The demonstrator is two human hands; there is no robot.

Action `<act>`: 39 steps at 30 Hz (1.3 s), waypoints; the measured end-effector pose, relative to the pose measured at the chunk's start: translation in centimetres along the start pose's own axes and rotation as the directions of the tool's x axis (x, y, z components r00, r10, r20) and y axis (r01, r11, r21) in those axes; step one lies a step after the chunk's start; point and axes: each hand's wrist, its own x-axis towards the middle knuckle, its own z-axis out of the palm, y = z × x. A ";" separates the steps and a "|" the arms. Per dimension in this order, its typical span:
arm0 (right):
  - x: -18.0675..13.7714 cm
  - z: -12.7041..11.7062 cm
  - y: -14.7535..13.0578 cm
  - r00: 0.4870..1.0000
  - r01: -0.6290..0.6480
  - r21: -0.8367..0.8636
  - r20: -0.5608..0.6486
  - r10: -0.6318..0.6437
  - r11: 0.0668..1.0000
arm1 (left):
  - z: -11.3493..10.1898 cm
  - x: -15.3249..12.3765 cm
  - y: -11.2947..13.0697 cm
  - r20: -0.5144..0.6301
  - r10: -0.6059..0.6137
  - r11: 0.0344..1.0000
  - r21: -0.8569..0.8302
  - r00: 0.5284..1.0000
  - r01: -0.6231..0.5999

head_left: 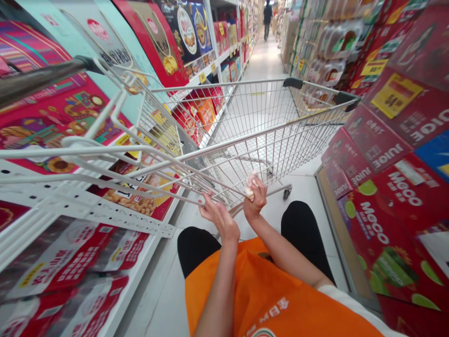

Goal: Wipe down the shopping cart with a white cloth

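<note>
A wire shopping cart [259, 133] stands tilted across the aisle in front of my knees. My left hand [222, 220] is at the lower near corner of its basket, with bent fingers hooked on the wire edge. Just to the right, my right hand [257, 199] is closed around a crumpled whitish cloth [249, 185], pressed close to the basket's side wires. Part of the cloth is hidden inside the fingers. The cart's dark handle [42, 82] reaches out to the upper left. Below the basket, a caster wheel [287, 192] touches the floor.
On the left, white shelves [140, 220] hold gift boxes and red-and-white packs [66, 257]. Stacked red drink cartons [382, 210] border the right side. Pale floor tiles [157, 290] lie underneath. A person [267, 19] is far down the aisle.
</note>
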 end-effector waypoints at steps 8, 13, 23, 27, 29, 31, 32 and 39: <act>-0.6 -0.5 0.9 0.949 0.251 0.129 0.161 -0.270 0.959 | -0.5 -0.5 -0.5 0.069 0.000 1.000 -0.005 0.998 0.000; 0.5 -2.1 3.1 0.955 0.253 0.032 0.151 -0.255 0.967 | -0.6 -0.5 -0.2 0.084 0.017 1.000 -0.021 0.996 -0.015; 1.0 -0.3 -2.0 0.949 0.232 0.153 0.183 -0.258 0.961 | -0.8 -0.6 -0.7 0.192 0.059 0.998 -0.045 0.980 -0.051; 0.2 -1.8 -0.2 0.941 0.265 0.137 0.177 -0.287 0.955 | -1.0 -1.1 0.1 0.120 0.123 0.990 -0.077 0.985 -0.115; 0.6 -2.5 -0.3 0.942 0.269 0.140 0.170 -0.291 0.953 | -0.9 -1.4 0.6 0.018 0.136 0.985 -0.109 0.991 -0.133; 1.5 -2.4 -1.3 0.937 0.286 0.161 0.160 -0.311 0.945 | -0.5 -1.6 1.1 -0.101 0.135 0.978 -0.147 0.986 -0.149; 2.0 -2.2 -1.9 0.929 0.307 0.181 0.158 -0.336 0.934 | -0.3 -1.6 1.2 -0.166 0.132 0.973 -0.168 0.977 -0.160; 0.4 -0.8 -0.8 0.908 0.383 0.211 0.092 -0.408 0.899 | 0.0 -1.3 0.4 -0.212 -0.107 0.889 -0.458 0.971 -0.002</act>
